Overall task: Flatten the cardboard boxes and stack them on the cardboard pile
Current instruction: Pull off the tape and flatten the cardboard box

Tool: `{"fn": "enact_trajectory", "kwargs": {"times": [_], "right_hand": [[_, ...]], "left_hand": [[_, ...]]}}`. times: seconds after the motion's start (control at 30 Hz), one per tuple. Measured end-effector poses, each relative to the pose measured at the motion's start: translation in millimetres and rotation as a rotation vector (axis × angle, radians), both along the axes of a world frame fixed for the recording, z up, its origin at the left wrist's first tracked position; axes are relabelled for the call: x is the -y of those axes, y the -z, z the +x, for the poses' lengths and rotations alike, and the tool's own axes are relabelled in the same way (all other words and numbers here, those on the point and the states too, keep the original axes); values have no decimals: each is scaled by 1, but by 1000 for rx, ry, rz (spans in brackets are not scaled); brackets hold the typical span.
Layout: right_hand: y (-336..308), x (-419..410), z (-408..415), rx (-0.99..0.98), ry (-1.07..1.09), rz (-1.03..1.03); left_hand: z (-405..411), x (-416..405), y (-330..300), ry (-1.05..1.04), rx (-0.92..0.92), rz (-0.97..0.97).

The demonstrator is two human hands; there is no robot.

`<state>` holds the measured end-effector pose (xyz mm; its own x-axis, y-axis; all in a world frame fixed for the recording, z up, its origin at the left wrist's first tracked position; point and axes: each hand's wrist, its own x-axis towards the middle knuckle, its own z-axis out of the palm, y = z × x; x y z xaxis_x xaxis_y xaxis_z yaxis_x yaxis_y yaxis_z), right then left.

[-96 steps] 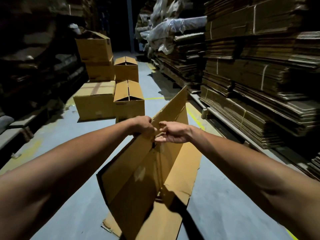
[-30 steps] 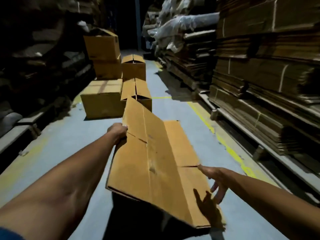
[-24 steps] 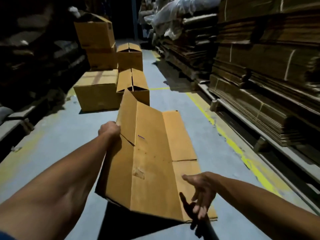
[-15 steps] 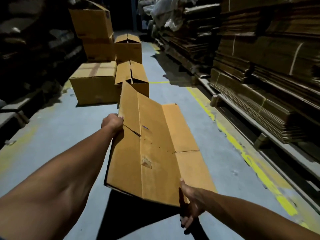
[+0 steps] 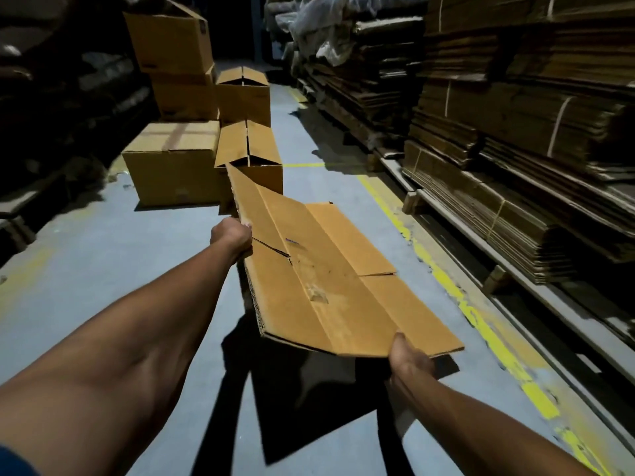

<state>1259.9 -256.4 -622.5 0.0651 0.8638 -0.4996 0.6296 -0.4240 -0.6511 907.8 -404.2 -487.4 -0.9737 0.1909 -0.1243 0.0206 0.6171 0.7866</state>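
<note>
1. Head view: I see a flattened box (image 5: 330,280) held in the air over the grey floor (image 5: 103,262), tilted so its far left corner rides highest.
2. My left hand (image 5: 231,237) has its grip closed on the box's left edge, at the slit between two flaps, fingers curled round the board.
3. My right hand (image 5: 407,359) grips the near edge towards the right corner, thumb on top and fingers hidden underneath.
4. Both arms reach forward, the left one long across the frame and the right one low at the bottom right.
5. A dark shadow of the box falls on the floor directly below it.
6. Beyond the held box stand several made-up boxes: an open-flapped box (image 5: 251,152) just behind its far corner, a taped box (image 5: 171,163) beside that on the left, and more boxes (image 5: 182,63) stacked further back.
7. Along the right, cardboard piles (image 5: 515,159) of strapped flat sheets sit on pallets, well apart from the held box.
8. A yellow line (image 5: 481,310) runs along the floor between the box and those piles.
</note>
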Motion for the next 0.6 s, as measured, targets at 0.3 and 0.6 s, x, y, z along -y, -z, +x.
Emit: {"fn": "enact_trajectory", "kwargs": {"times": [0.3, 0.6], "right_hand": [[-114, -116, -3, -952, 323, -38], [-158, -104, -32, -1082, 262, 108]], "left_hand": [[26, -18, -36, 41, 31, -179], [28, 1, -66, 24, 464, 342]]}}
